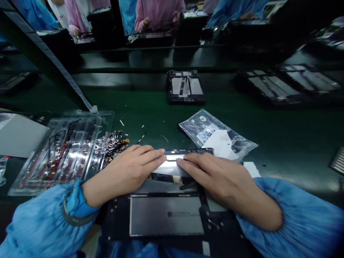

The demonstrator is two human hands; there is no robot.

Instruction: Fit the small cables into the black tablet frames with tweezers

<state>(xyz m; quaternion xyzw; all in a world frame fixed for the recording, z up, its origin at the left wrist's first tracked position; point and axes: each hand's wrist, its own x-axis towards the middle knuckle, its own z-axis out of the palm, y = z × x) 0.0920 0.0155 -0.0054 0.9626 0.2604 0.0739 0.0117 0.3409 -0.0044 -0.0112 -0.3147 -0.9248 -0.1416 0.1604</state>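
Observation:
An opened tablet body [166,215], black frame with a grey metal panel, lies right in front of me. Both hands rest on its far end. My left hand [129,170] lies flat with its fingers stretched out and together, the fingertips pressing on a silvery strip [172,157] near the tablet's top edge. My right hand [215,179] mirrors it from the other side, fingers extended, tips touching the same strip. The two sets of fingertips almost meet. Neither hand grips anything.
A clear plastic tray [61,150] of small gold-tipped cable parts sits at left, with a loose pile [115,141] beside it. A clear bag [217,134] lies at right. Another opened tablet [185,87] rests on the green belt. People in pink and blue coats work across the line.

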